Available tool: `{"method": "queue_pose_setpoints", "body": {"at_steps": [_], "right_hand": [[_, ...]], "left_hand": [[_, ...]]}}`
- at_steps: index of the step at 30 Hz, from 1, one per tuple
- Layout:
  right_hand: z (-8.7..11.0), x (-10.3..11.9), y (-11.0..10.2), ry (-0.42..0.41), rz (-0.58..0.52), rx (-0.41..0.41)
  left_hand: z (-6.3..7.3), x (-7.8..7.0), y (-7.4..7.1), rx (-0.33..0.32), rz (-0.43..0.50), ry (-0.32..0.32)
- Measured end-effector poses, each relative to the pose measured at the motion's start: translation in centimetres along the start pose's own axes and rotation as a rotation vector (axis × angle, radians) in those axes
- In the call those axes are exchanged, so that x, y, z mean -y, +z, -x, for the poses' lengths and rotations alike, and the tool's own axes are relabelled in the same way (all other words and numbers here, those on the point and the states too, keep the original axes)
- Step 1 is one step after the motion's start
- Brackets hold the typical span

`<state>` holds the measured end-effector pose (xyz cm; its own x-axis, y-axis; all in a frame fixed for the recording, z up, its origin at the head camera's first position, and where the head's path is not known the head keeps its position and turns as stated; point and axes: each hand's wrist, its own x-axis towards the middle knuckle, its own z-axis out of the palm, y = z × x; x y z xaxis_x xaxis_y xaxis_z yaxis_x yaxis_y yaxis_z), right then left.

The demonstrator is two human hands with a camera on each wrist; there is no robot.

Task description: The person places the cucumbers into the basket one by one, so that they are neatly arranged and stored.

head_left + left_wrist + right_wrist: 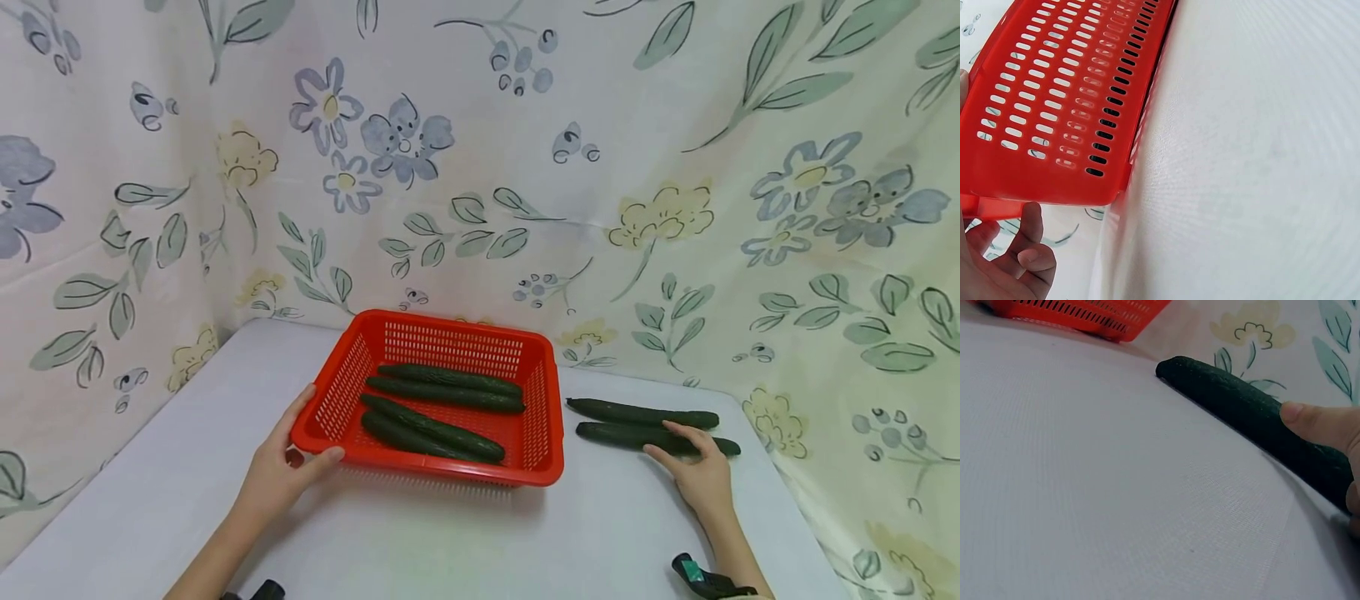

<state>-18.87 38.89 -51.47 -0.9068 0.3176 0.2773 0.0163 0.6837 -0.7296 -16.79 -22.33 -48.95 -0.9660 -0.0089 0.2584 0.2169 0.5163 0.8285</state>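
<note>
A red plastic basket [557, 421] with slotted walls stands on the white table, several dark green cucumbers [450, 393] lying inside it. My left hand [272, 471] holds the basket's near left corner, thumb at the front rim and fingers along the left side; the left wrist view shows curled fingers [1032, 222] under the rim. To the right of the basket, two more cucumbers lie side by side. My right hand [703, 477] grips the nearer cucumber [611, 434] toward its right end, with the thumb [1310, 419] on its side. The farther cucumber [637, 412] lies just behind.
A white cloth covers the table [420, 542]. Floral curtains [480, 167] hang close behind the table and along both sides. Dark straps [712, 579] are on the wrists.
</note>
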Motion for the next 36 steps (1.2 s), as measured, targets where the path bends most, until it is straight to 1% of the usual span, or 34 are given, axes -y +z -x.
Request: {"method": "queue_pose_setpoints", "body": {"at_steps": [4,10,12,18,20,23,26,29,33,36], "right_hand": [[0.1,0.1,0.1,-0.061,0.076,-0.014],[0.0,0.1,0.1,-0.098,0.106,-0.008],[-0.1,0.0,0.0,-0.100,0.109,0.003],[-0.2,0.0,0.0,-0.057,0.110,0.088],[-0.2,-0.1,-0.1,-0.068,0.115,0.106],[-0.1,-0.3,-0.3,-0.080,0.109,0.136],[-0.3,-0.5,-0.7,-0.072,0.104,0.177],[-0.5,-0.7,-1.1,-0.065,0.104,0.200],[-0.5,-0.9,-1.1,-0.068,0.056,0.197],[-0.4,-0.9,-0.9,-0.068,0.017,0.179]], "left_hand": [[0.0,0.0,0.0,-0.005,-0.008,0.009],[-0.1,-0.2,0.0,-0.005,-0.005,0.009],[-0.1,-0.2,0.0,-0.006,-0.006,0.005],[-0.1,-0.4,0.0,-0.007,-0.018,-0.005],[-0.1,-0.4,0.0,-0.007,-0.021,-0.006],[-0.1,-0.4,0.0,-0.006,-0.018,-0.007],[0.0,-0.4,0.0,-0.004,-0.015,-0.008],[0.0,-0.4,0.0,-0.004,-0.017,-0.007],[0.0,-0.4,0.0,-0.003,-0.015,-0.011],[-0.1,-0.5,0.0,-0.004,-0.008,-0.013]]}}
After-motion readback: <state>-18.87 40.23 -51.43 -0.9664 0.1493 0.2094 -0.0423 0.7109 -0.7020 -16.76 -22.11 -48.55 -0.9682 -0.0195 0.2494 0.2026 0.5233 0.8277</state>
